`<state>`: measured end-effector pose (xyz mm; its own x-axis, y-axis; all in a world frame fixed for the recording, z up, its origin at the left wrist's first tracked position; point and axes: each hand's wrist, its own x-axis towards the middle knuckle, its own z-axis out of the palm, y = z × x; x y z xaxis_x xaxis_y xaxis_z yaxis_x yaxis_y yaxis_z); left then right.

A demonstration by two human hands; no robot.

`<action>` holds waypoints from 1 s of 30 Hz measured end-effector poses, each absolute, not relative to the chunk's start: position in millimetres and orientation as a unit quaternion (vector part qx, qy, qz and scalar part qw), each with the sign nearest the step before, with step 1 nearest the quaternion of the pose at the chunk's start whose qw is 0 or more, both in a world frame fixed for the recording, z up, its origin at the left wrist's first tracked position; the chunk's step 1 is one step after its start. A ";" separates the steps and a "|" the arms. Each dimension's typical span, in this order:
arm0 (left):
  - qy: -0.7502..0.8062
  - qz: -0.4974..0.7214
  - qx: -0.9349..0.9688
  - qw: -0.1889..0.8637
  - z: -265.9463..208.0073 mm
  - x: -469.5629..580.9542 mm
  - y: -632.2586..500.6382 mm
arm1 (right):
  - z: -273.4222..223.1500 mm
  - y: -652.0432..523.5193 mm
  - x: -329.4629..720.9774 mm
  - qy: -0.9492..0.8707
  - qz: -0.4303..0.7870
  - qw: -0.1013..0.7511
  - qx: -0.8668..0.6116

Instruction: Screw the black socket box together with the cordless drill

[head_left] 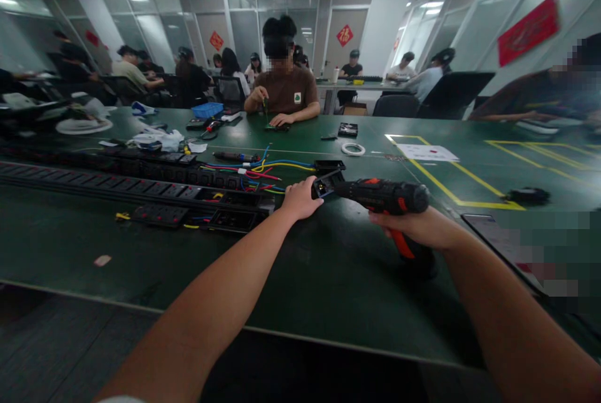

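Note:
My left hand (300,198) is closed round a small black housing (325,186), tilted up off the green table. In my right hand (425,226) is a black and orange power drill (382,195), its handle gripped and its nose turned left. The drill's front end meets the housing, or comes very close to it; the tip itself is hard to make out. Just behind the housing, blue, yellow and red wires (286,165) run to a black box-like part (329,166). Left of my left hand lie long black socket strips (141,187).
A roll of white tape (353,149), a paper sheet (428,152) and yellow tape outlines lie on the table (263,290). At right is a dark flat device (502,246). Across the table a person (286,87) works with a screwdriver. A blue basket (207,110) stands at back left.

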<state>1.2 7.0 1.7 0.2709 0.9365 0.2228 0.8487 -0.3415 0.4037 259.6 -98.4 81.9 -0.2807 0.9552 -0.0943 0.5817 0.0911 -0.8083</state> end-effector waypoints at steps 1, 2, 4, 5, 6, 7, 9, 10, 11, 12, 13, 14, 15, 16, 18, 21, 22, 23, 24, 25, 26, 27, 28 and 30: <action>0.565 0.214 0.790 0.103 1.7 1.2 7.1 | 81.4 -98.2 260.1 -0.700 0.389 0.237 -0.550; 0.565 0.214 0.790 0.103 1.7 1.1 7.2 | 80.8 -98.1 260.7 -0.701 0.389 0.235 -0.549; 0.563 0.216 0.791 0.104 1.6 0.9 7.6 | 79.7 -97.9 261.9 -0.700 0.390 0.236 -0.550; 0.563 0.217 0.791 0.104 1.5 0.8 7.8 | 79.3 -97.9 262.3 -0.697 0.391 0.237 -0.552; 0.562 0.217 0.791 0.105 1.5 0.7 7.9 | 79.3 -97.9 262.6 -0.693 0.393 0.240 -0.555; 0.562 0.217 0.791 0.106 1.4 0.7 8.0 | 79.6 -97.8 262.6 -0.688 0.395 0.243 -0.559; 0.564 0.216 0.789 0.108 1.6 0.6 8.0 | 81.0 -97.9 262.1 -0.680 0.399 0.251 -0.562; 0.565 0.216 0.789 0.109 1.7 0.7 7.9 | 81.9 -97.9 261.7 -0.678 0.401 0.255 -0.561; 0.564 0.216 0.789 0.110 1.9 0.7 7.8 | 82.8 -97.9 261.3 -0.677 0.403 0.258 -0.559; 0.564 0.217 0.789 0.109 2.1 0.7 7.6 | 83.5 -97.9 261.0 -0.676 0.405 0.261 -0.557; 0.564 0.217 0.789 0.109 2.3 0.7 7.4 | 83.8 -97.9 261.0 -0.675 0.408 0.262 -0.557; 0.565 0.216 0.789 0.108 2.5 0.7 7.2 | 83.7 -97.8 261.0 -0.673 0.411 0.262 -0.556; 0.567 0.216 0.788 0.107 2.6 0.6 6.9 | 83.3 -97.7 261.3 -0.670 0.415 0.261 -0.557; 0.568 0.214 0.788 0.107 2.8 0.5 6.6 | 82.6 -97.4 261.6 -0.668 0.419 0.260 -0.557; 0.566 0.215 0.789 0.106 3.2 0.2 6.0 | 81.1 -96.8 262.2 -0.669 0.423 0.258 -0.554; 0.563 0.214 0.791 0.106 4.0 -0.2 5.3 | 80.0 -96.1 262.5 -0.679 0.420 0.258 -0.544; 0.564 0.213 0.791 0.107 4.2 -0.3 5.2 | 80.0 -96.0 262.5 -0.681 0.419 0.257 -0.543; 0.564 0.212 0.791 0.107 4.4 -0.3 5.1 | 80.1 -95.9 262.6 -0.681 0.417 0.256 -0.545; 0.564 0.211 0.791 0.107 4.5 -0.4 5.1 | 80.1 -95.8 262.7 -0.680 0.415 0.254 -0.549; 0.565 0.212 0.790 0.107 4.5 -0.4 5.2 | 80.0 -95.7 262.9 -0.677 0.412 0.253 -0.556; 0.565 0.212 0.790 0.106 4.3 -0.4 5.4 | 79.7 -95.6 263.3 -0.673 0.408 0.253 -0.562; 0.565 0.213 0.790 0.105 4.0 -0.3 5.7 | 79.2 -95.4 263.7 -0.670 0.404 0.256 -0.567; 0.565 0.214 0.790 0.104 3.6 -0.2 6.1 | 78.6 -95.2 264.1 -0.668 0.402 0.258 -0.570; 0.566 0.215 0.789 0.104 2.6 0.0 7.0 | 77.5 -94.9 264.7 -0.664 0.402 0.265 -0.573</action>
<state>0.0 7.0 2.6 0.2677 0.9379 0.2208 0.8485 -0.3380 0.4072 264.7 -94.9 77.5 -0.2036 0.9731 -0.1081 0.5467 0.0214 -0.8370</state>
